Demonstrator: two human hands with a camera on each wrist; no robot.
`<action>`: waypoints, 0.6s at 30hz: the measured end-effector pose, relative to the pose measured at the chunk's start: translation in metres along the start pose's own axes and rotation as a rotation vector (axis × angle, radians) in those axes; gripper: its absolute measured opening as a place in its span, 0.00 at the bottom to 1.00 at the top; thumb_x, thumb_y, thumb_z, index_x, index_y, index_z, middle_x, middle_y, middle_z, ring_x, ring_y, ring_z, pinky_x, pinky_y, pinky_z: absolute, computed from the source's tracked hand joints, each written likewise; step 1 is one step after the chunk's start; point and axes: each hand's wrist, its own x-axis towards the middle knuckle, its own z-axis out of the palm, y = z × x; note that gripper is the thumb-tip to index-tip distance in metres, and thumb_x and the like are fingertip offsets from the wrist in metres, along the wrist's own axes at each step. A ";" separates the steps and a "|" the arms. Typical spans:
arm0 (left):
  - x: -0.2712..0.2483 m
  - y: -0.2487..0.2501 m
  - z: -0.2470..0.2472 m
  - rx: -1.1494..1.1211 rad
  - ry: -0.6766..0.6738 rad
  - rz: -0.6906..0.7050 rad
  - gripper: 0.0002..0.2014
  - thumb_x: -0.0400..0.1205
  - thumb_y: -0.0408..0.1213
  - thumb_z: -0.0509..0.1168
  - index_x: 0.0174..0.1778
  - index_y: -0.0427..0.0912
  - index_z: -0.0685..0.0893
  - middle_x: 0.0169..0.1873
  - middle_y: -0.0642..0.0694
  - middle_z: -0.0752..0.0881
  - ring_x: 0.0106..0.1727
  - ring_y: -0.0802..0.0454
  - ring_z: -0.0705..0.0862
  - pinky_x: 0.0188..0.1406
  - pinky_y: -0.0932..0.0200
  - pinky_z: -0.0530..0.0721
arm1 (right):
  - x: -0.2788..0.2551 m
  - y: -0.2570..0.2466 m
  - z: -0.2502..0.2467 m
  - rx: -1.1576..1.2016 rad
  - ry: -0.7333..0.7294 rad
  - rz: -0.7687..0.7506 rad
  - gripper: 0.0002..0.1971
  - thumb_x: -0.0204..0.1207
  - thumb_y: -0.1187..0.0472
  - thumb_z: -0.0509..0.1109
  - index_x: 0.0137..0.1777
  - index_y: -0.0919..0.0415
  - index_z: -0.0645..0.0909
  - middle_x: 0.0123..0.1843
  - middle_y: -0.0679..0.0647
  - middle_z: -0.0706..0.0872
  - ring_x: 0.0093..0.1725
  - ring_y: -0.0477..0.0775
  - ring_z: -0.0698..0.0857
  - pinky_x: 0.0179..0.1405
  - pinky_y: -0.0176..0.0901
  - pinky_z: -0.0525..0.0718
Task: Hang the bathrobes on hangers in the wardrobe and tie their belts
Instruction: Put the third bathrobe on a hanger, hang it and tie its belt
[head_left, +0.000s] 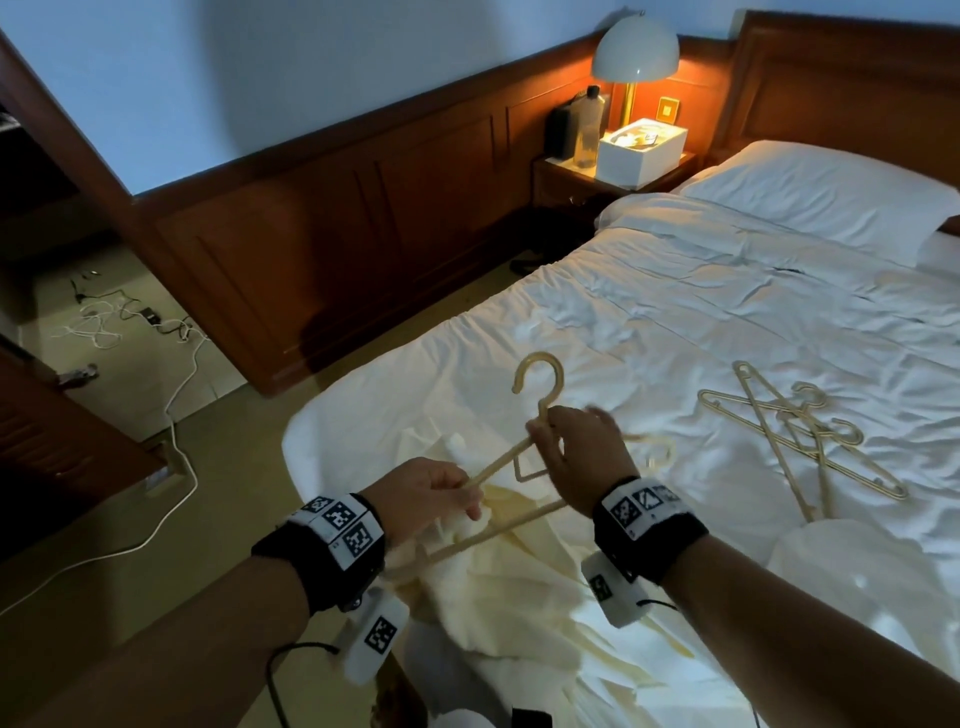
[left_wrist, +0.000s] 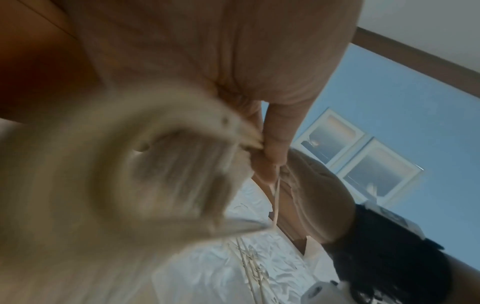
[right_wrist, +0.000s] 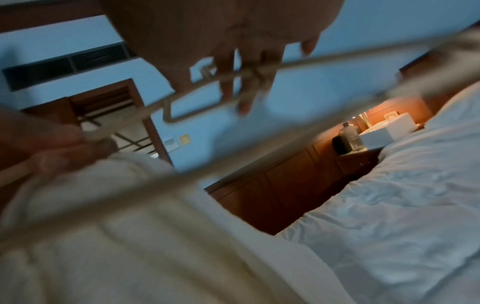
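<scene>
Both hands work above the foot of the bed (head_left: 675, 291). Left hand (head_left: 423, 496) pinches the left shoulder arm of a cream plastic hanger (head_left: 540, 400) between thumb and curled fingers; the left wrist view shows the same pinch, with cream cloth gathered against the fingers (left_wrist: 275, 144). Right hand (head_left: 576, 452) is closed round the hanger at the base of its hook, fingers wrapped over the neck; the right wrist view shows fingers (right_wrist: 249, 88) curled across the bar, blurred. Hook points up and away from the person; the hanger is tilted, its lower bar running down toward the left wrist. Cream bathrobe (head_left: 524, 587) lies crumpled on the bed's near corner, directly beneath the hanger and both hands; whether any part of it is on the hanger cannot be told. Spare hangers (head_left: 800, 436), same cream colour, lie crossed in a loose heap on the white sheet to the right, well apart from the hands. White pillow (head_left: 826, 192) at the headboard. Lit lamp (head_left: 636, 49), bottle (head_left: 589, 127) and white box (head_left: 641, 153) stand on the nightstand. Cables (head_left: 130, 322) trail on the floor, left.
</scene>
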 end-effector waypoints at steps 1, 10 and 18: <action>-0.001 0.001 0.001 -0.043 0.018 -0.031 0.16 0.84 0.47 0.61 0.41 0.46 0.91 0.30 0.60 0.85 0.34 0.60 0.81 0.37 0.65 0.80 | 0.004 0.003 -0.001 0.013 -0.042 0.002 0.18 0.84 0.43 0.51 0.40 0.51 0.74 0.34 0.45 0.79 0.37 0.50 0.78 0.48 0.50 0.76; 0.008 -0.021 -0.010 -0.521 0.469 -0.111 0.19 0.66 0.28 0.66 0.45 0.57 0.86 0.56 0.36 0.84 0.57 0.36 0.84 0.61 0.33 0.82 | -0.010 0.004 0.014 -0.313 -0.279 -0.153 0.19 0.84 0.45 0.52 0.32 0.50 0.69 0.25 0.44 0.70 0.31 0.53 0.72 0.46 0.48 0.71; 0.019 -0.019 0.001 -0.693 0.524 -0.130 0.08 0.75 0.37 0.67 0.44 0.54 0.87 0.54 0.38 0.86 0.52 0.41 0.85 0.59 0.45 0.83 | -0.014 -0.028 0.041 -0.183 -0.260 -0.066 0.20 0.86 0.46 0.48 0.35 0.51 0.70 0.28 0.45 0.72 0.32 0.54 0.74 0.46 0.49 0.70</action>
